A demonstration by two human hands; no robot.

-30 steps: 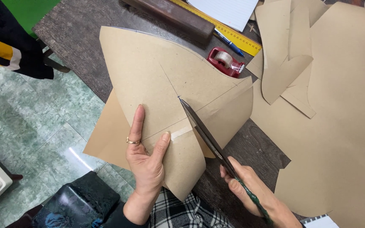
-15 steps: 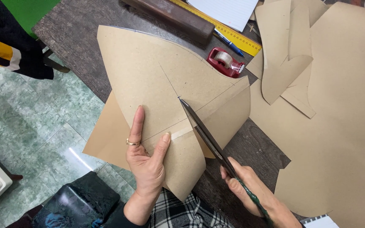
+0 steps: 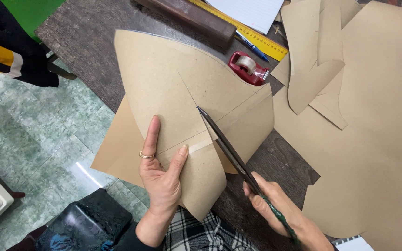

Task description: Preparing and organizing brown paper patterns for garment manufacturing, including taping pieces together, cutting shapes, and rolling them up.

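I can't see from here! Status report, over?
Left hand flat on curved brown paper piece. Right hand gripping long dark scissors, blades in paper. Cut path unblocked.

— What sort of floor is that?
— Pale green marbled floor tiles, glossy, with a streak of white light reflected on them.
— And the furniture?
— A dark grey wood-grain tabletop, with a bright green panel beyond its far corner.

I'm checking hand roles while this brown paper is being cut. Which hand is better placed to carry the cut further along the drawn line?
The right hand. It grips the scissors, whose tips sit on the brown paper at the drawn line. The left hand lies flat, pinning the sheet.
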